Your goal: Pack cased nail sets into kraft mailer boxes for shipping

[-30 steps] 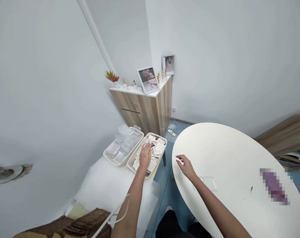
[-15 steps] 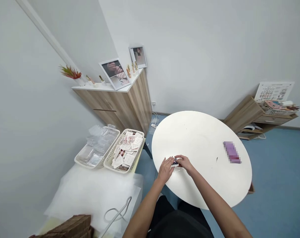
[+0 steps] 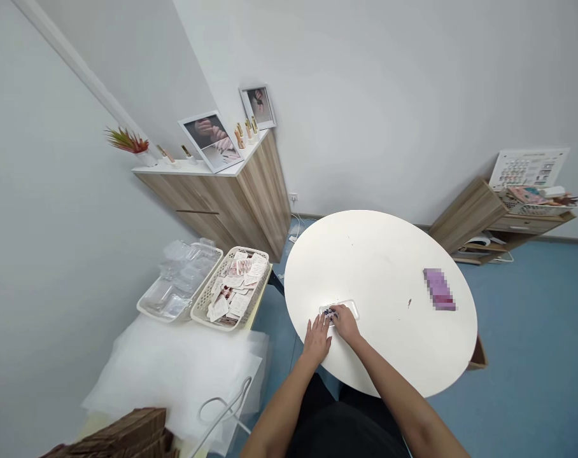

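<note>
On the near left part of the white round table (image 3: 384, 254) lies an unfolded clear plastic case (image 3: 350, 305). A small card of dark false nails (image 3: 328, 313) is in its left half. My right hand (image 3: 345, 323) is curled over the right end of this card, its fingertips on it. My left hand (image 3: 316, 343) rests at the case's near edge with its fingers stretched out, fingertips touching the case or card. The fingers partly cover the card.
To the left, one basket (image 3: 198, 312) holds printed cards with nails, another (image 3: 143, 305) clear plastic cases. White foam sheets (image 3: 174, 362), a grey cable (image 3: 222, 413) and brown paper (image 3: 117, 439) lie nearer. A blurred purple item (image 3: 438, 289) lies at the table's right.
The card, held between both hands before, now lies in the clear case, which shows unfolded on the table. My left hand has moved down and flattened out. The view has shifted slightly.
</note>
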A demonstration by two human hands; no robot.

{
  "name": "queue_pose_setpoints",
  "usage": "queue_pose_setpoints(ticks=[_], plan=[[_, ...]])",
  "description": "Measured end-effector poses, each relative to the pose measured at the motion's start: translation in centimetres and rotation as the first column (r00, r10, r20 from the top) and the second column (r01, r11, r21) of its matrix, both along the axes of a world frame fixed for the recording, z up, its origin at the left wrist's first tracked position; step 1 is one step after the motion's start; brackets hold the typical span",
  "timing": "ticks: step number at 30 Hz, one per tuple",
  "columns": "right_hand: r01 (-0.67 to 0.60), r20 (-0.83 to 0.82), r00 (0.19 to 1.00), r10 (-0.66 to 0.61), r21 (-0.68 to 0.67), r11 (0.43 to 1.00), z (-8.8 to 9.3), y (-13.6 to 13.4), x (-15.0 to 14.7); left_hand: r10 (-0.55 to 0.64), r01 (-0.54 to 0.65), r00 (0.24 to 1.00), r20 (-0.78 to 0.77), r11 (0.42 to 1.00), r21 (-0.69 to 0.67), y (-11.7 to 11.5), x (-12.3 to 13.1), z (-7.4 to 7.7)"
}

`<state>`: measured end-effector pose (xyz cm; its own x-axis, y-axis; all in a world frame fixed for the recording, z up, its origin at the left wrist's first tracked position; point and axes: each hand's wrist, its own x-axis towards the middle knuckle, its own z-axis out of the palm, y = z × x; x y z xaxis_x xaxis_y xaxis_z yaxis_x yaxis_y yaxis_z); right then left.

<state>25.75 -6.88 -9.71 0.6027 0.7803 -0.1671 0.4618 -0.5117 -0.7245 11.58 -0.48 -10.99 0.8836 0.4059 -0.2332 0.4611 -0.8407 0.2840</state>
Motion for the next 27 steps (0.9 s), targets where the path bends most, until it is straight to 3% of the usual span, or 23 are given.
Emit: queue_pose_setpoints(ticks=[2,5,9,16,20,23,27], plan=[[0.022,0.08,0.997,-0.02,-0.02,1.0,0.0,-1.0,0.6,0.006,-0.007,1.0,0.01,1.0,0.03,-0.1,0.0,-0.3],[0.155,0.138,0.98,-0.141,-0.096,0.983,-0.3,-2.8,2.1,0.011,-0.013,0.999,0.047,0.999,0.035,0.0,0.0,-0.8],[0.283,0.074,0.959,-0.274,-0.178,0.942,-1.0,-4.5,3.9,0.072,-0.068,0.993,0.09,0.997,-0.037,0.2,0.2,-1.6],[0.369,-0.221,0.897,-0.383,-0.1,0.924,-0.5,-4.0,4.5,0.069,-0.063,0.996,0.056,0.991,-0.116,-0.5,2.0,-1.3],[0.395,-0.098,0.912,-0.398,-0.051,0.917,-0.2,-3.6,4.8,0.054,-0.055,0.998,-0.024,0.995,-0.08,-1.4,3.1,-0.6],[0.446,0.011,0.894,-0.447,-0.1,0.889,-0.6,-4.2,5.4,0.077,-0.079,0.996,-0.041,0.997,-0.028,-2.0,3.3,-0.6],[0.465,-0.095,0.865,-0.493,-0.218,0.858,-1.3,-5.4,5.8,0.069,-0.069,0.997,-0.04,0.998,0.002,-2.3,2.8,-1.3]])
